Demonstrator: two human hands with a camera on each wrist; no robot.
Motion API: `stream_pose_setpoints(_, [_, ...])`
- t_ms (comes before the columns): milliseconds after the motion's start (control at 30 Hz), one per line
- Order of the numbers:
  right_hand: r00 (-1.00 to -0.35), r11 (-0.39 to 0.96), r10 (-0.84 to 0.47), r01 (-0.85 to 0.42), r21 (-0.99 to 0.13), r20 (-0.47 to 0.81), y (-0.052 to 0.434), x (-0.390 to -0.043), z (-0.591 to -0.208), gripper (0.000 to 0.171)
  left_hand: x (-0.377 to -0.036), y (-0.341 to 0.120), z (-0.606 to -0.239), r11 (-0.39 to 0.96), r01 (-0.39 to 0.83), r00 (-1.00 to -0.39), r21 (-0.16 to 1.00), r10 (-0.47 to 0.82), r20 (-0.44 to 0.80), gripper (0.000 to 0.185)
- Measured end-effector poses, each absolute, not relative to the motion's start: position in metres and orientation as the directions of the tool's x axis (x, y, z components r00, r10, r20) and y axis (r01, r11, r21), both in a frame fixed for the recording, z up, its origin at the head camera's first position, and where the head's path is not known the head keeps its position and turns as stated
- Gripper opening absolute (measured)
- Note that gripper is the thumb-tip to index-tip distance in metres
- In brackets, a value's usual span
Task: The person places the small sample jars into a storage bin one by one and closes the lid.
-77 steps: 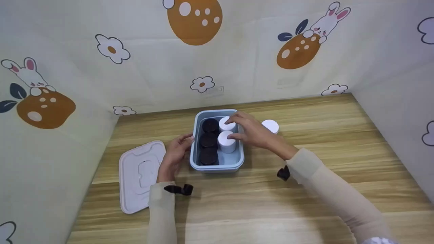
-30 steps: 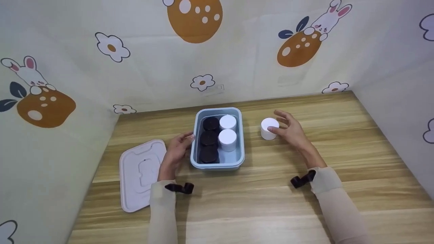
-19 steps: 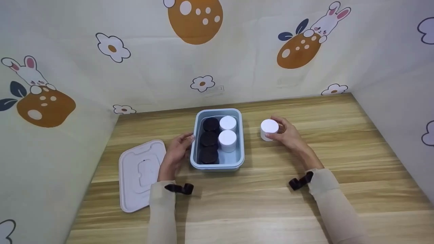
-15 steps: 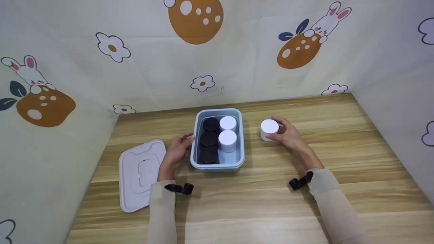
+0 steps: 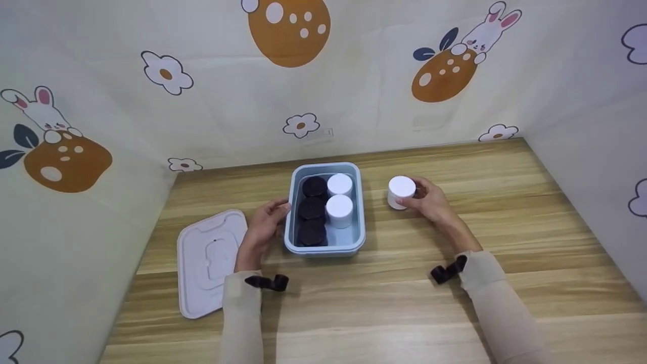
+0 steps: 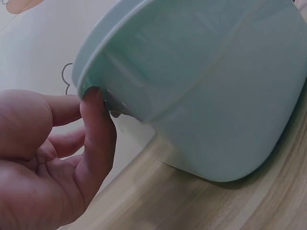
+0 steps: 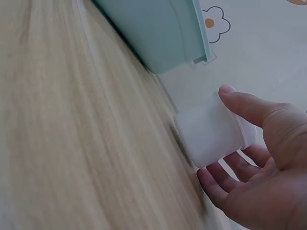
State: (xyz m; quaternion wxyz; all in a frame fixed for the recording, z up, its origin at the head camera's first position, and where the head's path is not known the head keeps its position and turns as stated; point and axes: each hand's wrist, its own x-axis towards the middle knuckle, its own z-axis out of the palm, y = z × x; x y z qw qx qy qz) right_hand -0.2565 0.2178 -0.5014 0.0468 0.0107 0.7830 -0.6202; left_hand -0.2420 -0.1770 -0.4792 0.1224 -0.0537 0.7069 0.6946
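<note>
A light blue plastic box [image 5: 360, 222] stands uncovered on the table. My left hand [image 5: 262, 227] holds its left side, the thumb and bent fingers at the rim [image 6: 108, 36] in the left wrist view. Inside, several black-lidded jars [image 5: 312, 208] form the left row. Two white jars [image 5: 339, 210] stand in the right row, toward the back. My right hand [image 5: 433, 205] grips a third white jar [image 5: 401, 189] to the right of the box. In the right wrist view the thumb lies on one side of this jar [image 7: 208, 134], the fingers on the other, its base close to the tabletop.
A pale lid [image 5: 204, 268] lies flat at the left, partly under the left forearm. The wood-grain table [image 5: 389, 313] meets a patterned cloth wall [image 5: 364, 111] at the back and sides. Black wrist mounts [image 5: 447, 270] sit on both sleeves.
My right hand has left the white jars in the box, moved right and closed its fingers round the jar outside. My left hand stays at the box rim.
</note>
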Motion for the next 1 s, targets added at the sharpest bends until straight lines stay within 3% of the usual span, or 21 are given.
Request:
stream_pose_setpoints(367, [-0.998,0.192,-0.048,0.035,-0.981,-0.045,0.207,-0.247,-0.475,0.074,-0.242,-0.176,-0.48,-0.029,-0.26,-0.958,0.965,0.129,-0.254,0.043])
stream_pose_setpoints(1000, [-0.961,0.137,-0.21,-0.211,-0.968,0.18,0.163,-0.217,-0.439,0.072,-0.242,-0.178,-0.482,0.011,-0.255,-0.962,0.967,0.102,-0.254,0.042])
